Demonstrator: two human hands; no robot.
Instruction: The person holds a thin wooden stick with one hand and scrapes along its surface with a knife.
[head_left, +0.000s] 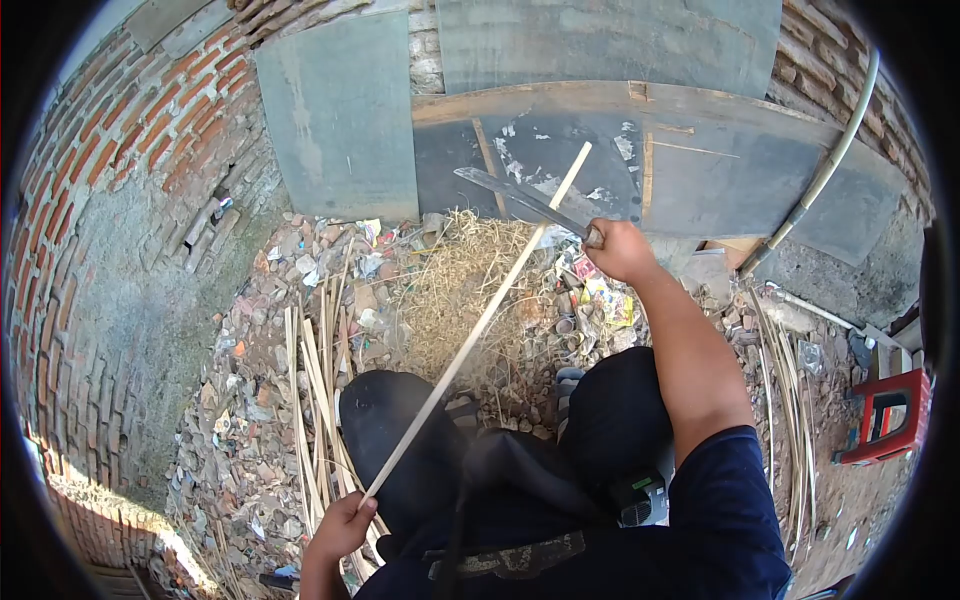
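My left hand (pixel 345 522) is closed around the lower end of a long pale bamboo strip (pixel 470 340), beside my left thigh. The strip slants up and away to the right across my left knee. In my right hand (pixel 618 250) I grip the handle of a machete (pixel 525 198), its blade pointing left. The blade crosses the strip near its far end; whether it touches or lies just above, I cannot tell. Below the crossing, a heap of fine shavings (pixel 465 290) covers the ground between and beyond my knees.
Bamboo strips (pixel 318 400) lie left of my leg, and more strips (pixel 785 410) lie at the right. Rubble and litter (pixel 250 400) cover the ground. A red plastic stool (pixel 888 420) stands far right. A brick wall (pixel 110 160) and grey panels (pixel 335 120) surround the spot.
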